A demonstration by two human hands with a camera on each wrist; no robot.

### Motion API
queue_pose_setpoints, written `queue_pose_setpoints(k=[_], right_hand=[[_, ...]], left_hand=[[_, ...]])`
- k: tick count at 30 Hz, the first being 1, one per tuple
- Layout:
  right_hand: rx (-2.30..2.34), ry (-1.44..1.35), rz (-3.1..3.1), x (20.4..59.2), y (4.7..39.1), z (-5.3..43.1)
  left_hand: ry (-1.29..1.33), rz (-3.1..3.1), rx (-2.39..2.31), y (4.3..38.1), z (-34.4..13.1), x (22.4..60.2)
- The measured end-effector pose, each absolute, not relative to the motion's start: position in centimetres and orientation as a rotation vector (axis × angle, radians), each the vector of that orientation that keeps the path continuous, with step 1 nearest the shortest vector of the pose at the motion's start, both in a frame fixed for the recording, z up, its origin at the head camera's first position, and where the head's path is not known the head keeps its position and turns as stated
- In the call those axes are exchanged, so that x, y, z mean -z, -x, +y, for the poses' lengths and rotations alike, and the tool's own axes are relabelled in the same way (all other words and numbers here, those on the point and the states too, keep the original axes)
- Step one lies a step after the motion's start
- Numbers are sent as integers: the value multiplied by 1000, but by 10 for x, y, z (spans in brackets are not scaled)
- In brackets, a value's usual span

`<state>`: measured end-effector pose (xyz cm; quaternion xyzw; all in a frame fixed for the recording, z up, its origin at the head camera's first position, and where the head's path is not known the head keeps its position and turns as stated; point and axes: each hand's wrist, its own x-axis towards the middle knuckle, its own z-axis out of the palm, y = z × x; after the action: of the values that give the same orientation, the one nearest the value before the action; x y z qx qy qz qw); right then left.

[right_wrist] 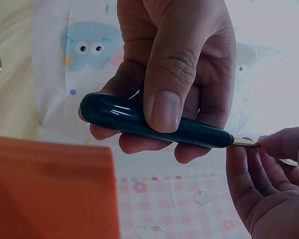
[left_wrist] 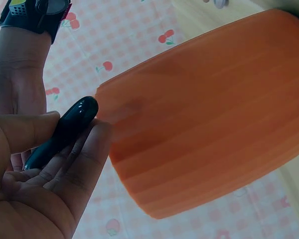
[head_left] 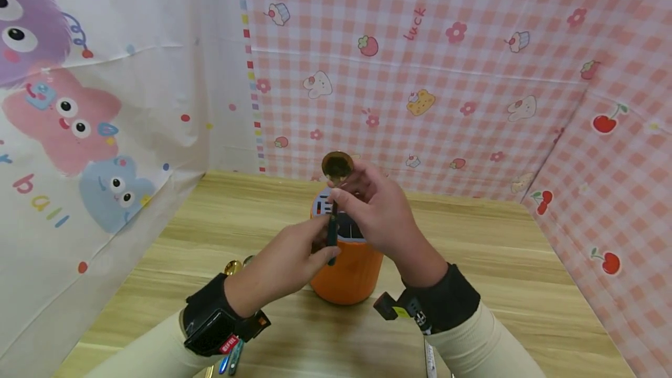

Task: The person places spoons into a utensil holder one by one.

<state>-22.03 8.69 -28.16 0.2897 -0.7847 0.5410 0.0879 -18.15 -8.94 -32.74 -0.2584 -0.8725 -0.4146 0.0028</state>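
Note:
A spoon (head_left: pixel 337 165) with a round gold bowl and dark green handle is held upright between both hands, above and in front of the orange utensil holder (head_left: pixel 346 273). My left hand (head_left: pixel 299 252) grips the green handle (right_wrist: pixel 124 115) between thumb and fingers. Higher up, my right hand (head_left: pixel 385 217) pinches the thin gold neck (right_wrist: pixel 243 142) just below the bowl. The holder has a pale slotted top (head_left: pixel 321 204) with a dark opening beside the slots, partly covered by the hands. In the left wrist view, the glossy handle end (left_wrist: pixel 84 109) shows beside the orange wall.
Gold spoon bowls (head_left: pixel 233 267) lie on the wooden table (head_left: pixel 472 249) by the left forearm, which hides part of them. Blue and green handles (head_left: pixel 234 359) show below the left wrist. A silvery strip (head_left: pixel 430 359) lies near the right sleeve. Patterned cloths hang around the table.

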Motion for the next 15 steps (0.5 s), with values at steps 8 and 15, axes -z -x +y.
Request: queue_pose_setpoints(k=[8,15], right_hand=[[-1535,-873,-2289,269,224,102],[-1523,-895,-2228,260,228,111]], left_hand=[[895,-2687,1229,190,-76,314],[907,-2674,1202,200,-67,305]])
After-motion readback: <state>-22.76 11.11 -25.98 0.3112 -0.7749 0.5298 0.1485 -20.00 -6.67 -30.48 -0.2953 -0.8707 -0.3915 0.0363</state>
